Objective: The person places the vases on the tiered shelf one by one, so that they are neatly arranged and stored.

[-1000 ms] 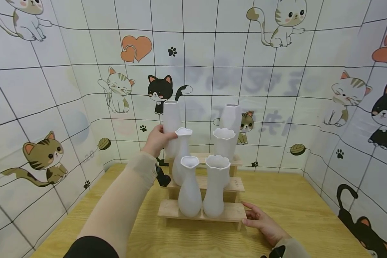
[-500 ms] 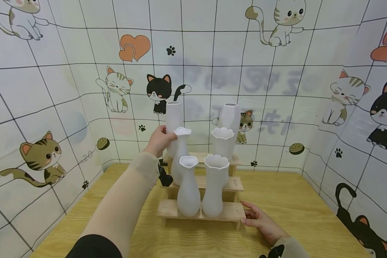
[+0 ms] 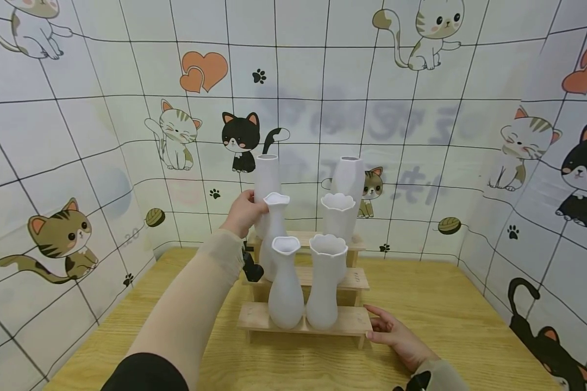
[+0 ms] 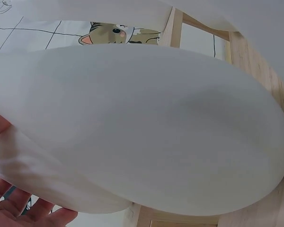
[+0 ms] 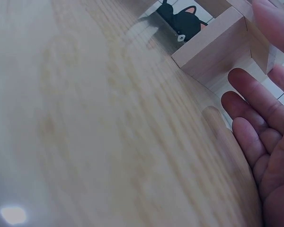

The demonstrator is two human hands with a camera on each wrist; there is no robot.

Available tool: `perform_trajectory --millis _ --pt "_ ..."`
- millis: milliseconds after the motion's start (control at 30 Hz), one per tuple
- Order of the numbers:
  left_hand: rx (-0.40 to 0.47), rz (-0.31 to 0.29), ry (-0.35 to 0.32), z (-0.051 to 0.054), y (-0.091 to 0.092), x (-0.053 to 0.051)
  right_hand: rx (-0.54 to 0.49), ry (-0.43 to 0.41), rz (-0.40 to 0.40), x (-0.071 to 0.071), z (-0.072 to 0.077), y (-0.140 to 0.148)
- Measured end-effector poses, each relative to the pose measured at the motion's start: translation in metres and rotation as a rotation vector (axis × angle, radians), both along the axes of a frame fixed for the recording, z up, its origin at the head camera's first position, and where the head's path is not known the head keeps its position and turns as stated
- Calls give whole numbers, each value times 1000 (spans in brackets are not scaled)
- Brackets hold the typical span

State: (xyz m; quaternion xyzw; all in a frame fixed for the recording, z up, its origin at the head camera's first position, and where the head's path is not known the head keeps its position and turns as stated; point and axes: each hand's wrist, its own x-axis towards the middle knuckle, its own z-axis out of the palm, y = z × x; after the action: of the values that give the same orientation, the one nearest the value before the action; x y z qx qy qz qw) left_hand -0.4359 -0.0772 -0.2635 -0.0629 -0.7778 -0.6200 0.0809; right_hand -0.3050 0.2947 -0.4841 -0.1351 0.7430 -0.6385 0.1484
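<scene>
A three-step wooden stand bears several white vases, two to a step. At the back left, my left hand grips the tall white vase on the top step. In the left wrist view my thumb and fingers lie on either side of it, while the rounded body of a nearer vase hides much of it. Low on the right, my right hand holds the end of the bottom step between thumb and forefinger. Its other fingers are bent loosely beside the stand.
Near the left hand stands a narrow-necked vase with a wavy rim; another such vase is in front. Two wide-rimmed vases and a faceted one line the right side. Cat-print sheeting encloses the wood-grain table.
The tall back-left vase has moved slightly right in my left hand, toward the step's middle. My right hand stays at the stand's lower right end.
</scene>
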Motion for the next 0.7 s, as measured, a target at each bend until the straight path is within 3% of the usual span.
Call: perform_trajectory --millis 700 --pt "-21 -47 -30 -3 -2 -3 30 -2 -28 0 -2 0"
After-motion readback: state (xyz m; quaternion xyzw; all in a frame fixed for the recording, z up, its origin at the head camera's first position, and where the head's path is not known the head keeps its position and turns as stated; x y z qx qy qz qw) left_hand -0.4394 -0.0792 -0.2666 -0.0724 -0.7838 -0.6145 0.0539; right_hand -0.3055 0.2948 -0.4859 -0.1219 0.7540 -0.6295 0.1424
